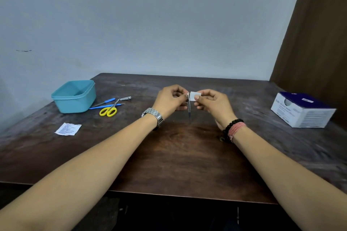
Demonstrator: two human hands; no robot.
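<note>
Tweezers [189, 108] hang pinched in the left hand [169, 100] — the right hand [214, 104] pinches a white pad [193, 95] at their top end.

Nothing here can be read. The white and purple box [302, 110] at three o'clock on the table [178, 155] carries grey lines of print and a round mark, all blurred. The white packet [68, 129] at nine o'clock bears rows of blue print, too small to read.

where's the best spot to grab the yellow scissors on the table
By the yellow loops of the scissors, coming from the near side: they lie flat on the table with loops toward the person and closed blades pointing away.
</note>
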